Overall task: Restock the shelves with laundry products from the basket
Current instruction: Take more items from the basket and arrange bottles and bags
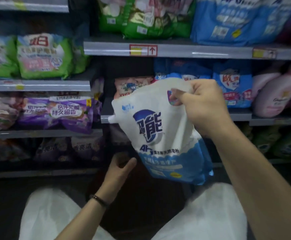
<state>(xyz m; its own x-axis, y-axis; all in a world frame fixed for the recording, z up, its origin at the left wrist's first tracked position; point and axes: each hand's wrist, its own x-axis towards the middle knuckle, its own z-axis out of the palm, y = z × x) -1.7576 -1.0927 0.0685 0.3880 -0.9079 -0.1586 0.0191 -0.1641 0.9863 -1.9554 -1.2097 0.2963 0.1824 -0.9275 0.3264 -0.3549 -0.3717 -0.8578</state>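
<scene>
A white and blue bag of laundry powder hangs in front of the shelves at the centre. My right hand pinches its top edge and holds it up. My left hand is below and left of the bag, fingers curled and apart, close to the bag's lower corner; whether it touches the bag is unclear. Behind the bag, a middle shelf holds blue bags and pink bags. The basket is not in view.
The left shelves carry green bags and purple bags. The top shelf holds green and large blue bags. My knees in white trousers fill the bottom of the view, over a dark floor.
</scene>
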